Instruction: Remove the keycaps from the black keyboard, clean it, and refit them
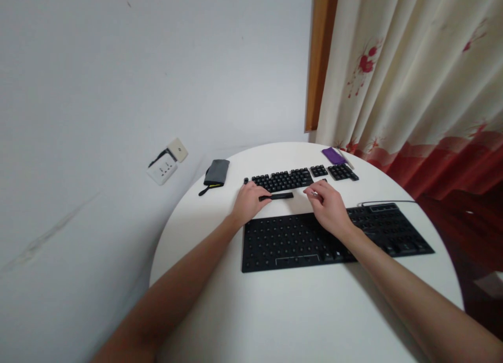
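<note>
My left hand (248,200) has its thumb and fingers closed around the left end of a long black space bar keycap (283,196). The keycap lies just behind the keyboard. To the right, my right hand (329,203) is closed in a pinch, with a small shiny bit at its fingertips that I cannot make out. Below both hands lies a black keyboard (275,242), its left part showing bare key posts; my right forearm hides part of it. Rows of loose black keycaps (283,180) lie behind my hands, still arranged in keyboard order.
A grey pouch (217,173) with a black loop lies at the table's back left. A purple cloth (333,155) and a thin pale stick (346,159) lie at the back right. The round white table (251,310) stands near a wall with a socket (162,168) and a curtain (393,90).
</note>
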Demonstrator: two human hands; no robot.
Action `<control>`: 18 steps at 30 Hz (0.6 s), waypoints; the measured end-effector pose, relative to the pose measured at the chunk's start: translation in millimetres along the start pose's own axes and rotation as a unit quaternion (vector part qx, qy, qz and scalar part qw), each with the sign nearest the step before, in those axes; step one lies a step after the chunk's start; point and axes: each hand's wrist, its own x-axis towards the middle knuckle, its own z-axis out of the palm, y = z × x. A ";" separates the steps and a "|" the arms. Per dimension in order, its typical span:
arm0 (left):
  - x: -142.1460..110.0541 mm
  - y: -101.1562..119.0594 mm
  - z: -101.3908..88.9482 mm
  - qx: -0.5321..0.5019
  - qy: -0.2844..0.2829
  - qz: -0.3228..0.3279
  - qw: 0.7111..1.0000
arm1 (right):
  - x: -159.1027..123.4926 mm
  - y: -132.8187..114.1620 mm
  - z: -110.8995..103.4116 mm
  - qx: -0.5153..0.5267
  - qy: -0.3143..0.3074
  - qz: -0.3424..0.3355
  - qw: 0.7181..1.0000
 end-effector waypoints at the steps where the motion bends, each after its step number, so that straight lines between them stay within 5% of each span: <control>1: 0.0 -0.6 0.4 0.002 0.001 -0.001 1.000 | -0.1 -0.2 0.2 0.006 0.003 0.002 1.000; 18: 0.2 -5.1 5.9 0.004 0.030 0.011 0.999 | 1.4 1.3 -1.4 0.023 0.045 0.009 0.999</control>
